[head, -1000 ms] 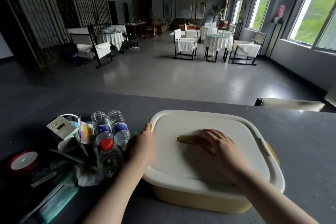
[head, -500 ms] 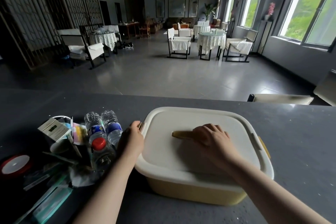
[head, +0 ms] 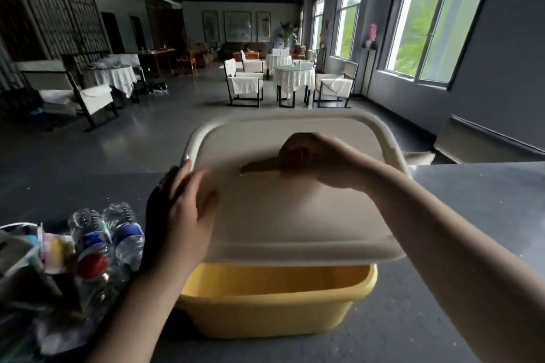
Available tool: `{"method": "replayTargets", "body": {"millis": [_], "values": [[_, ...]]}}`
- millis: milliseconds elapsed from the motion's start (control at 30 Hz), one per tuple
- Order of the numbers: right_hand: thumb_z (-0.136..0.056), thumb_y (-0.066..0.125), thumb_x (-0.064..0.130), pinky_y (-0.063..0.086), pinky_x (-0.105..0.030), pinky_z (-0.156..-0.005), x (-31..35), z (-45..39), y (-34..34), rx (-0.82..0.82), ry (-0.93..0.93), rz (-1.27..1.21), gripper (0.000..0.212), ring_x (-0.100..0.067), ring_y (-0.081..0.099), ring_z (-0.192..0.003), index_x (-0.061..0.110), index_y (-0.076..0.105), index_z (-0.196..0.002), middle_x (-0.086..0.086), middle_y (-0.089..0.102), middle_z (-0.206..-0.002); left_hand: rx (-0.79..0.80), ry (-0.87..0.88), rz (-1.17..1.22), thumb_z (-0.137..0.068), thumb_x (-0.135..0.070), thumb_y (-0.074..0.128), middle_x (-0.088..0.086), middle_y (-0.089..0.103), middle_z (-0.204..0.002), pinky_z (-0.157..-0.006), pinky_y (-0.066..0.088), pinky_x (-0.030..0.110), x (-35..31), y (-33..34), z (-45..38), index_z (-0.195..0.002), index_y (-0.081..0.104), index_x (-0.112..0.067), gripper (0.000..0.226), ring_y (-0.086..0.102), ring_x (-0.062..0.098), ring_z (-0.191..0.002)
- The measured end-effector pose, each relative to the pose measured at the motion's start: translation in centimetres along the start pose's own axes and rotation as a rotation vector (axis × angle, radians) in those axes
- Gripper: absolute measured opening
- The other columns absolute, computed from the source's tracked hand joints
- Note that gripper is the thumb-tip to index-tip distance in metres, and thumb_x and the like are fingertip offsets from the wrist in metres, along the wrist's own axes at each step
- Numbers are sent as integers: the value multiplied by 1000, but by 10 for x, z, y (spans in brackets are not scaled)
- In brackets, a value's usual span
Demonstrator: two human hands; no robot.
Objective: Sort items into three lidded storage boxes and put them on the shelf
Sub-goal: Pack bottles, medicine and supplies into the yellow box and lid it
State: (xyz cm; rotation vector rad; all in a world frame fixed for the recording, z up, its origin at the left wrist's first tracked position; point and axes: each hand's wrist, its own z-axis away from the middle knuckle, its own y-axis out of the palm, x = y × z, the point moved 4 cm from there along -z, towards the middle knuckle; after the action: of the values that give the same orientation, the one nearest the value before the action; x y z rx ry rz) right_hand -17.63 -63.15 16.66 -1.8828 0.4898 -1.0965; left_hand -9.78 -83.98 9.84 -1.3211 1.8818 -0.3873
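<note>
Lid (head: 295, 215): cream, rounded rectangle, and it's up off the box. You're holding it above the yellow tub, long axis running left to right across the middle of the frame, near edge low and far edge tipped up and away from you.

Lid handle (head: 259, 166): a dark slot bar at the lid's centre, lying along that same left-right line.

Right hand (head: 318, 160): your fingers are curled round the handle from the right end, gripping it, knuckles up.

Left hand (head: 185, 212): laid against the lid's left edge, thumb on the top face. Fingertips reach toward the rim; whether they hook under it I cannot tell.

Storage box (head: 274, 300): yellow, open mouth showing beneath the lid's near edge, sitting lower centre on the counter. Long side faces you. Most of the inside is hidden by the lid.

Water bottles (head: 109, 239): two clear ones with blue labels, lying lower left just beside your left forearm, caps toward you, one red cap showing.

Clutter (head: 35, 259): a blurred heap of small items at the far lower left, too smeared to name.

Counter (head: 472, 200): dark grey, matte, spanning the bottom half of the frame.

Room: a big dim hall with a glossy grey floor. White-draped tables and chairs (head: 283, 79) stand at centre top, tall bright windows (head: 436, 23) line the right wall, a dark lattice screen fills the upper left, and framed pictures hang on the far wall.
</note>
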Motion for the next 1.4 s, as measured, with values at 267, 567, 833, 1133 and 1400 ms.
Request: {"method": "replayTargets", "body": {"millis": [267,567,833,1133,1400], "values": [[-85,66,35,23,-25,-79,-62,129,-64,-841,-4,198,20,-12,45,-99,25,65,-102,13,58,-103,17,388,47,-96,-40,41,10,7,-160,-119,9,47,-138,36,-12,-151,18,-14,65,1,28,-148],[-80,73,21,26,-29,-75,-186,280,-15,-1119,665,138,17,-26,50,-95,21,65,-96,-2,64,-100,617,680,26,-95,-49,34,6,-35,-151,-110,-25,40,-276,190,106,-149,-18,-23,79,-32,26,-140],[-79,70,33,35,-34,-79,-251,320,54,-641,1033,24,19,-21,51,-98,31,53,-87,8,57,-86,1090,499,-65,-90,-63,33,5,-30,-154,-109,-21,42,-236,280,194,-147,-18,-37,80,-32,24,-140],[-85,60,43,36,-34,-91,-285,313,65,-274,1055,175,32,-26,45,-111,23,56,-110,-6,53,-113,1080,369,30,-91,-47,48,4,-12,-160,-119,-4,36,-247,263,188,-152,7,-23,78,-10,21,-147],[-90,59,34,38,-45,-105,-178,161,46,-410,398,-255,50,-28,45,-127,18,47,-136,-7,49,-137,339,44,239,-97,-41,40,-10,8,-159,-120,3,30,-183,139,85,-148,25,-30,55,5,9,-146]]}}
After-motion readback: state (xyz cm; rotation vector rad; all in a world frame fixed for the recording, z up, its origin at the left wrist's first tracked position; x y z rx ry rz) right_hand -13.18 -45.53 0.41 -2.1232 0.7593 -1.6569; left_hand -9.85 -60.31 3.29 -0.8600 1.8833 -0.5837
